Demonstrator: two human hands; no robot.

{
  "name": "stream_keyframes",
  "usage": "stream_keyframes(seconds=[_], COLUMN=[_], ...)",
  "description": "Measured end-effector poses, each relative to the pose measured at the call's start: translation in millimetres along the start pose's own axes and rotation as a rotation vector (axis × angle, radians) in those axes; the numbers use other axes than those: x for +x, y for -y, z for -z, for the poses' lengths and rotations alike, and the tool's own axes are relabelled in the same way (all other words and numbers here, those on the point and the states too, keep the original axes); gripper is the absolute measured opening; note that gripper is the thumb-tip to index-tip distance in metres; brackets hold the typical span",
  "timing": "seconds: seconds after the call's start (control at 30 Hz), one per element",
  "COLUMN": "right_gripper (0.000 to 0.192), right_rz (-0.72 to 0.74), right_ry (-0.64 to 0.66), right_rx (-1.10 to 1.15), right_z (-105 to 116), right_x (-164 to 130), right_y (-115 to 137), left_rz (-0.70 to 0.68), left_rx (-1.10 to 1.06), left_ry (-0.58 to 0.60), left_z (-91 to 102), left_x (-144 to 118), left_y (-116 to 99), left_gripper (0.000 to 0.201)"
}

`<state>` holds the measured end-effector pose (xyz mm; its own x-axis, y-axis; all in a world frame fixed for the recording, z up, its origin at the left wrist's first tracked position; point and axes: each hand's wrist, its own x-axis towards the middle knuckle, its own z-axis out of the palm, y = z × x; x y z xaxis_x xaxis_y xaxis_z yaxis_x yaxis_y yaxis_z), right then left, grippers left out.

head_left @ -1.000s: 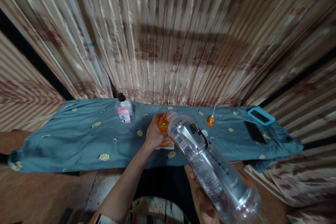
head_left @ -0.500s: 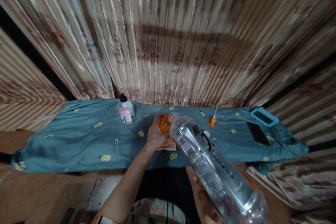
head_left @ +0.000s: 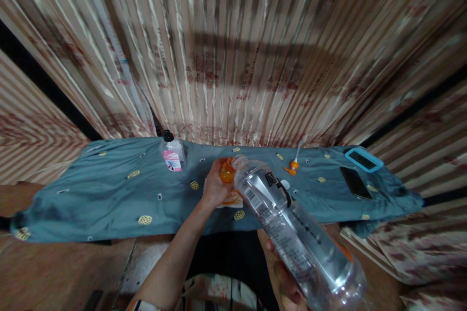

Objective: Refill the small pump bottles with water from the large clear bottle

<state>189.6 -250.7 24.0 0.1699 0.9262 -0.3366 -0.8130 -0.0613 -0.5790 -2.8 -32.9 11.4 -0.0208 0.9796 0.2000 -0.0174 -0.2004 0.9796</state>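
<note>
Left grip (head_left: pixel 215 185) closed around orange bottle (head_left: pixel 226 173) on table (head_left: pixel 91 199). Right grip (head_left: pixel 286 284) holds clear bottle (head_left: pixel 292 233) tilted, its mouth touching the orange bottle's top.

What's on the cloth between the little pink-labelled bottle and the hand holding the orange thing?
In the head view, only bare blue cloth with small printed motifs lies between the pink-labelled bottle and the left hand; one yellow motif sits there.
</note>
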Motion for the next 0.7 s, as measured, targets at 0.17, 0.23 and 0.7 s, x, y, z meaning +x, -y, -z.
stream_keyframes(seconds=[0.17,0.23,0.7], right_gripper=[0.058,0.058,0.074], right_rz=[0.021,0.024,0.052], right_ry=[-0.003,-0.015,0.001], right_rx=[0.019,0.027,-0.027], right_z=[-0.1,-2.4,-11.6], right_x=[-2.5,-6.9,-8.8], right_y=[-3.8,-6.4,-8.3], left_rz=[-0.001,-0.007,-0.016], left_rx=[0.009,0.008,0.021], left_ry=[0.002,0.005,0.020], left_z=[1.2,1.2,0.6], left_x=[0.4,0.6,-0.2], left_y=[-4.6,-4.8,1.4], left_gripper=[0.060,0.060,0.060])
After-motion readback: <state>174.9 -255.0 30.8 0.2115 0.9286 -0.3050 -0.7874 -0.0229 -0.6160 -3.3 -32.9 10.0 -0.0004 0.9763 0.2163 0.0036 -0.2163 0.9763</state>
